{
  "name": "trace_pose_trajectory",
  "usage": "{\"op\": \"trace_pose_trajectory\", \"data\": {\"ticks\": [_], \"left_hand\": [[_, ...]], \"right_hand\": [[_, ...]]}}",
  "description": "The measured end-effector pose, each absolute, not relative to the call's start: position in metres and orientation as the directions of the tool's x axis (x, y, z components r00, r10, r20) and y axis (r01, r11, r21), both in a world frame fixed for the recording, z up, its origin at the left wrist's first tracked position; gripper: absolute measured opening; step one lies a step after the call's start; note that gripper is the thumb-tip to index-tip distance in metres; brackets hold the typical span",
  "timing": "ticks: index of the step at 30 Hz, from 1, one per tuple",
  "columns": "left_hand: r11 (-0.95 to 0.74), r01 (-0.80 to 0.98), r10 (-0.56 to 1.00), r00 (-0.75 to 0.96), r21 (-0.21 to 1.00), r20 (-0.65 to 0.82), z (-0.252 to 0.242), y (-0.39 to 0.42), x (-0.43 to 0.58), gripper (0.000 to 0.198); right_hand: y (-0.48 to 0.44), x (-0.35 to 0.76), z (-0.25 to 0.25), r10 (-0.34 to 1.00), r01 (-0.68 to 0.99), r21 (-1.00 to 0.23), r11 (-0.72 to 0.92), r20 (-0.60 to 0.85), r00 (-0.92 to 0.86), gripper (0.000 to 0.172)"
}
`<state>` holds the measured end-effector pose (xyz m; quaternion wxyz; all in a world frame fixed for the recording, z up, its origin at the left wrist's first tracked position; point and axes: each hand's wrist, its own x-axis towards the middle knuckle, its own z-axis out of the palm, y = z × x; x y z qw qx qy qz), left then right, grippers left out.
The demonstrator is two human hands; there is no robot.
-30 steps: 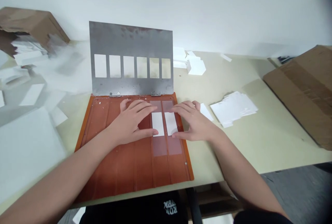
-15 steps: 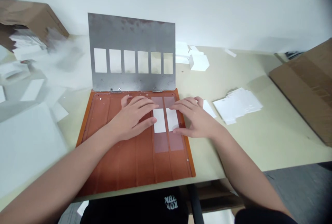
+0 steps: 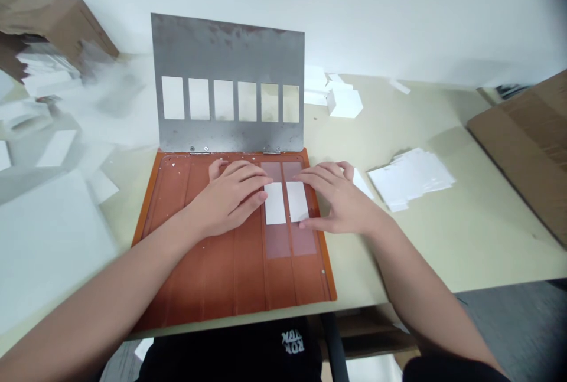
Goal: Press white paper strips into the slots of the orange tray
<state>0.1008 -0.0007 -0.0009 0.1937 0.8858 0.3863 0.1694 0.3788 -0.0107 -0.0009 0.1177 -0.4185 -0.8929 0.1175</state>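
Observation:
Two small white cards lie side by side on the right part of an orange-brown board: a left card (image 3: 275,208) and a right card (image 3: 297,203). Pinkish translucent strips (image 3: 278,243) show beneath and beyond them. My left hand (image 3: 234,196) rests over the board with fingers stretched, fingertips at the left card's upper left corner and thumb by its left edge. At the right card, my right hand (image 3: 339,199) has its fingertips on the top edge and its thumb near the lower right corner. Neither hand grips a card. The board (image 3: 212,276) has shallow grooves.
Hinged to the board's back edge, a grey metal plate (image 3: 230,57) with several rectangular windows stands upright. A stack of white cards (image 3: 410,175) lies to the right, near a cardboard box (image 3: 527,140). Left are a white sheet (image 3: 48,246), loose cards and another cardboard box (image 3: 66,16).
My left thumb has shifted slightly up along the left card's edge, nearer the fingers. The right hand and both cards look almost unmoved; the whole view has shifted slightly.

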Motion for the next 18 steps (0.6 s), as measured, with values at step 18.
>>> {"op": "trace_pose_trajectory", "data": {"ticks": [18], "left_hand": [[-0.659,0.632,0.739,0.646,0.409,0.191,-0.0062,-0.0004,0.1013,0.035]], "right_hand": [[-0.0136,0.3747,-0.0006,0.758,0.684,-0.338,0.647,0.187,-0.625,0.074]]}}
